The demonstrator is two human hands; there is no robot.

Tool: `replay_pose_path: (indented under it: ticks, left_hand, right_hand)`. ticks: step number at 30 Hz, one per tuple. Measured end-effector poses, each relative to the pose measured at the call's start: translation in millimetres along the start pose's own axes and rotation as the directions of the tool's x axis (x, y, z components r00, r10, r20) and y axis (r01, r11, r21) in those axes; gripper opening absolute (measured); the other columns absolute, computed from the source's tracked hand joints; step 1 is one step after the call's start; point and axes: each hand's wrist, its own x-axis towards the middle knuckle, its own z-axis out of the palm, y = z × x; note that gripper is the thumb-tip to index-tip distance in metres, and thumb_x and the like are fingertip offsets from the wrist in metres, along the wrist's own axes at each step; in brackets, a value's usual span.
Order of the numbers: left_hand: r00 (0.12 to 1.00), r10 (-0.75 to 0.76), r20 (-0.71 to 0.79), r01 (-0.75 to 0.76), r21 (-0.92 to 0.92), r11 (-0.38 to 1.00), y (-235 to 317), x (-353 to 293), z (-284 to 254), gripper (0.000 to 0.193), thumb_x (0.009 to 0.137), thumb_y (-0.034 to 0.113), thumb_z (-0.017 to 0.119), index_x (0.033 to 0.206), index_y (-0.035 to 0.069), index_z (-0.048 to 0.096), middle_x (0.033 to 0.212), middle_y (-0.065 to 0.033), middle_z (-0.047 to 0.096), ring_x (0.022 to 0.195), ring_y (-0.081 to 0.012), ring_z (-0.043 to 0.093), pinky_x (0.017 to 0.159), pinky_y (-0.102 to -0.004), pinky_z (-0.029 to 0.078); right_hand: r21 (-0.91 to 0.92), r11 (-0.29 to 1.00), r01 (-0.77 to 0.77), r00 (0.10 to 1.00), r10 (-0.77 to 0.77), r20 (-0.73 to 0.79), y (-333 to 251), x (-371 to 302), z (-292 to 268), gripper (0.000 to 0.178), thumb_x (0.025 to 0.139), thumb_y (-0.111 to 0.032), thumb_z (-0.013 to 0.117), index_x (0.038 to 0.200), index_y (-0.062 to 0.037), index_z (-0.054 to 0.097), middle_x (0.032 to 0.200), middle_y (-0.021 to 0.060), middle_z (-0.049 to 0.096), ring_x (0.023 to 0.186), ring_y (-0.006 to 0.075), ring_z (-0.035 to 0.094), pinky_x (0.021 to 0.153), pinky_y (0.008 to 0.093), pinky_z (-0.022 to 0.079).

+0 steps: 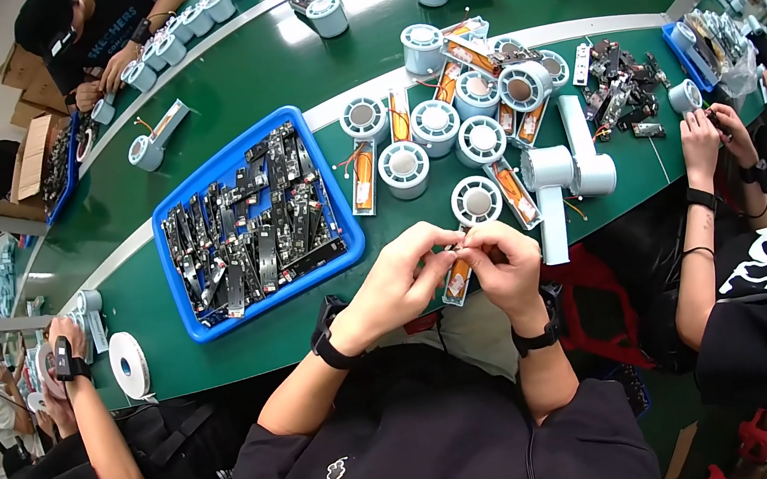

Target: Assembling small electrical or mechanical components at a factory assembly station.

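My left hand (409, 271) and my right hand (505, 265) meet at the table's near edge. Thumbs and forefingers of both pinch together over a small part, too tiny and covered to name. Right beneath the fingertips shows a light-blue handheld fan handle (456, 290) with an orange battery in it. A round fan head (476, 200) lies just beyond my fingers; whether it joins that handle is hidden. Farther off, several similar pale-blue fan housings (404, 170) lie in a cluster, some with open handles that show orange batteries (363, 179).
Left of my hands, a blue tray (335, 192) holds many black circuit boards. Loose boards (621, 83) are heaped at the right. A white tape roll (129, 365) stands at the left. Co-workers' hands (707, 140) work at the right, at the left and across the green table (354, 62).
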Motion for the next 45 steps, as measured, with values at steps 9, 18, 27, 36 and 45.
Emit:
replay_pose_path:
  ticks: [9, 18, 27, 36, 45]
  left_hand:
    - [0.980, 0.177, 0.089, -0.194, 0.240, 0.951, 4.0, 3.5, -4.8, 0.017, 0.101, 0.003, 0.061, 0.117, -0.001, 0.065, 0.097, -0.0127, 0.063, 0.084, -0.0201, 0.064, 0.073, -0.0331, 0.051]
    - [0.985, 0.010, -0.170, 0.032, 0.244, 0.969, 4.7, 2.9, -11.7, 0.020, 0.100, 0.003, 0.063, 0.120, 0.000, 0.063, 0.096, -0.0121, 0.063, 0.072, -0.0177, 0.065, 0.067, -0.0328, 0.053]
    - [0.981, 0.185, -0.063, -0.151, 0.361, 0.920, 12.3, 3.7, -15.6, 0.049, 0.083, 0.001, 0.081, 0.129, 0.004, 0.065, 0.108, -0.0131, 0.067, 0.094, -0.0256, 0.069, 0.083, -0.0361, 0.057]
    - [0.946, 0.324, -0.025, -0.281, 0.436, 0.855, 9.8, 7.8, -8.9, 0.045, 0.078, 0.000, 0.082, 0.122, 0.006, 0.073, 0.114, -0.0115, 0.068, 0.109, -0.0298, 0.065, 0.092, -0.0391, 0.056]
    - [0.962, 0.270, -0.038, -0.236, 0.386, 0.892, 10.1, 10.4, -4.9, 0.043, 0.079, -0.002, 0.081, 0.121, 0.007, 0.074, 0.115, -0.0112, 0.068, 0.106, -0.0290, 0.068, 0.092, -0.0387, 0.057]
  right_hand:
    - [0.030, 0.987, -0.161, 0.987, 0.161, -0.005, 1.8, -3.8, -5.1, 0.025, 0.084, 0.009, 0.080, 0.101, -0.0011, 0.064, 0.087, 0.0048, 0.072, 0.067, 0.0053, 0.061, 0.058, 0.0212, 0.048]
    - [-0.586, 0.794, 0.162, 0.949, 0.036, 0.312, -68.6, 7.2, -0.7, 0.024, 0.081, 0.007, 0.080, 0.101, -0.0022, 0.070, 0.090, 0.0079, 0.068, 0.067, 0.0147, 0.064, 0.057, 0.0307, 0.050]
    - [-0.370, 0.925, 0.083, 0.995, -0.057, 0.081, -25.2, 9.1, -10.8, 0.022, 0.085, 0.007, 0.074, 0.105, 0.0001, 0.077, 0.092, 0.0140, 0.074, 0.077, 0.0228, 0.072, 0.065, 0.0323, 0.057]
    - [-0.321, 0.945, 0.069, 0.984, -0.012, 0.176, -22.4, 20.9, -16.9, 0.018, 0.087, 0.009, 0.070, 0.103, 0.0036, 0.074, 0.093, 0.0152, 0.075, 0.078, 0.0287, 0.074, 0.069, 0.0341, 0.059]
    - [-0.275, 0.953, 0.127, 0.977, -0.072, 0.203, -22.2, 25.1, -16.9, 0.017, 0.086, 0.006, 0.067, 0.101, 0.0012, 0.072, 0.095, 0.0136, 0.074, 0.077, 0.0318, 0.073, 0.066, 0.0364, 0.058]
